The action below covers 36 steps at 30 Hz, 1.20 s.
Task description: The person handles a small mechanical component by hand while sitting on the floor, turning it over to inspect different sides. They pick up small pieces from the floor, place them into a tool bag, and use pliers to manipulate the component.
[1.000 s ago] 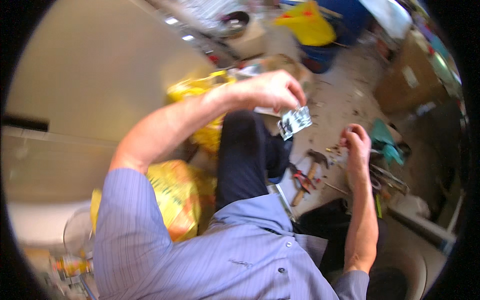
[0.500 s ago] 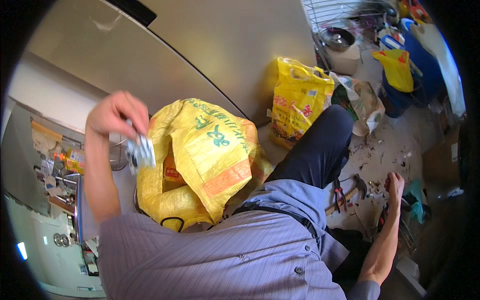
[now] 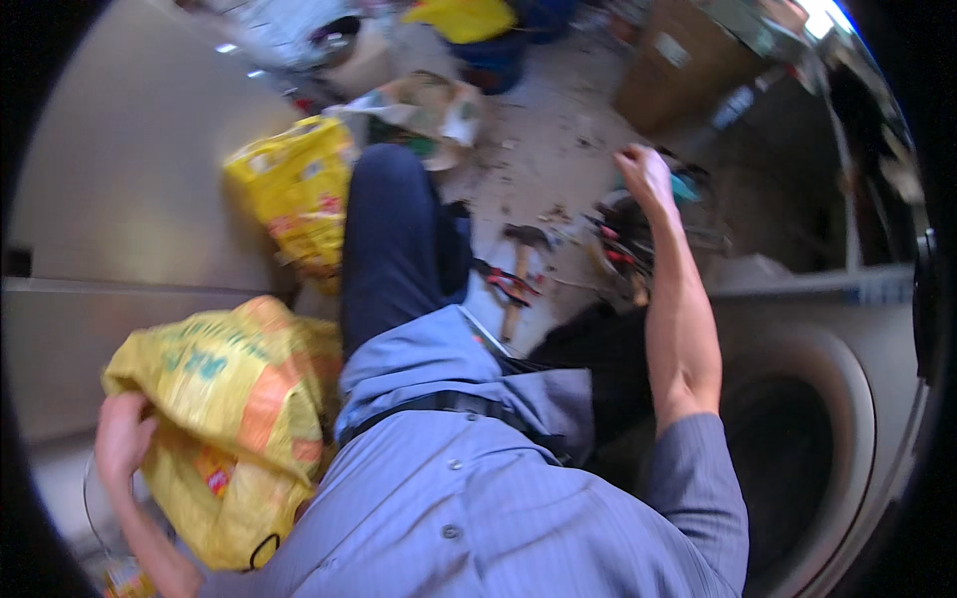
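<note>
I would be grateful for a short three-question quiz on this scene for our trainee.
1. True or false: the right hand is touching the hammer.
2. Fill in: the pliers beside the hammer have ____ handles.
3. Where is the left hand? A, at the yellow woven sack's opening; B, on the pliers; C, on the shirt.

Key: 1, false; 2, red; 3, A.

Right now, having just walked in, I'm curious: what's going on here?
A person's left hand is at the open mouth of a yellow woven sack; whether it grips the edge isn't clear. The right hand is curled out over the cluttered floor, too blurred to tell if it holds anything. A hammer and red-handled pliers lie between the knees.
</note>
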Each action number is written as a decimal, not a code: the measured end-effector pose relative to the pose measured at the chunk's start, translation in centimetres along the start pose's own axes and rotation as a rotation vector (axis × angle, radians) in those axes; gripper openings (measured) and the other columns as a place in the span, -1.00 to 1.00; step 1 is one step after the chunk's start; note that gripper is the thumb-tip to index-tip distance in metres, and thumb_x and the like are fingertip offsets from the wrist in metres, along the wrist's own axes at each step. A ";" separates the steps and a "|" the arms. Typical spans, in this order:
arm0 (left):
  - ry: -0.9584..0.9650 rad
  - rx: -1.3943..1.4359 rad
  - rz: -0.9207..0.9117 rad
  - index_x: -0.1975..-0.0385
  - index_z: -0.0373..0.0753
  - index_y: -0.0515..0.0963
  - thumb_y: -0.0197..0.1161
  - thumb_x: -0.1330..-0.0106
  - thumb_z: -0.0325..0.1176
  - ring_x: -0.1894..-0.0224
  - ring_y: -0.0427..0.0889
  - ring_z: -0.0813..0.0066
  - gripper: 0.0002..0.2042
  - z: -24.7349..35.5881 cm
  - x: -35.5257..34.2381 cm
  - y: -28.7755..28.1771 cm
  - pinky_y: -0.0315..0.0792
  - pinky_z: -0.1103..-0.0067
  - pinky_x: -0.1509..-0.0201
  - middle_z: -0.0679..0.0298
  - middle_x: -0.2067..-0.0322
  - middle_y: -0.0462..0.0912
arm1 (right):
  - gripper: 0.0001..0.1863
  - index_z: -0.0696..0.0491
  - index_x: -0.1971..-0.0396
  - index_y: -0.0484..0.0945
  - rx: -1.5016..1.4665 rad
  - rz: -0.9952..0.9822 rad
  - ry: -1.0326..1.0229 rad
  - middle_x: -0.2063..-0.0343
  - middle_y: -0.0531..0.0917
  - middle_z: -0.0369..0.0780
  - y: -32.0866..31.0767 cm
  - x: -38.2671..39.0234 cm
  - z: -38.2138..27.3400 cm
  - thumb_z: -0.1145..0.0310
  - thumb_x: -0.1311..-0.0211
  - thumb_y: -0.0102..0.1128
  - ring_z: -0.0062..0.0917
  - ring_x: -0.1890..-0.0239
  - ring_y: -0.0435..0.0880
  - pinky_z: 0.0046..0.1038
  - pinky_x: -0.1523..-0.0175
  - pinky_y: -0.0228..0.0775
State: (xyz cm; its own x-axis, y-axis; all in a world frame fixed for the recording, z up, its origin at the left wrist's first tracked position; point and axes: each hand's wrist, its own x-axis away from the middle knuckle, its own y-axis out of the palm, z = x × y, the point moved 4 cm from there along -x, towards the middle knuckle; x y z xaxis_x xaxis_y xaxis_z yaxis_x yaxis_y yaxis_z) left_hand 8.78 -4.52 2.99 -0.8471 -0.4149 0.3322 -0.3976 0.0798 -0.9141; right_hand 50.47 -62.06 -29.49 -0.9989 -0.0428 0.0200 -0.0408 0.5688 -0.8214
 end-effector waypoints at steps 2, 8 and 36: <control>-0.067 0.066 -0.028 0.29 -0.47 0.62 0.22 0.07 -0.67 0.30 0.68 0.03 -0.73 1.0 -1.7 -3.0 0.54 0.38 0.13 -0.14 0.40 0.64 | -0.59 0.11 0.12 0.69 -0.025 0.185 -0.020 0.17 0.72 -0.02 -4.8 0.3 1.5 0.12 -0.19 0.19 -0.19 0.09 0.71 -0.28 -0.03 0.51; 0.475 -0.044 0.338 -0.09 -0.26 0.48 0.29 -0.15 -0.64 0.13 0.58 0.31 -0.55 9.5 -6.4 -12.9 0.48 0.47 0.01 0.11 0.11 0.57 | -0.62 0.12 0.16 0.69 -0.096 0.307 0.097 0.22 0.74 -0.06 -9.3 3.0 6.0 0.15 -0.14 0.29 -0.29 0.15 0.73 -0.35 0.03 0.53; 1.459 0.035 -0.176 0.21 -0.31 0.55 0.33 -0.15 -0.36 0.11 0.64 -0.03 -0.75 59.9 -28.7 6.6 0.54 0.21 0.03 -0.01 0.26 0.63 | -0.73 0.15 0.15 0.60 0.292 -0.431 0.331 0.13 0.66 0.06 0.5 8.9 19.9 0.58 -0.13 0.11 -0.03 0.04 0.60 -0.12 0.00 0.46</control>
State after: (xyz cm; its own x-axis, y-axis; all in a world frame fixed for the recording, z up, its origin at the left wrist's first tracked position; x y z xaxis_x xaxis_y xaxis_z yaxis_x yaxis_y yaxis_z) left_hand 51.58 -46.38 -26.50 -0.3961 0.8474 0.3536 -0.5406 0.0961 -0.8358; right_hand 42.00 -78.53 -41.02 -0.8502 0.0651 0.5225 -0.4812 0.3067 -0.8212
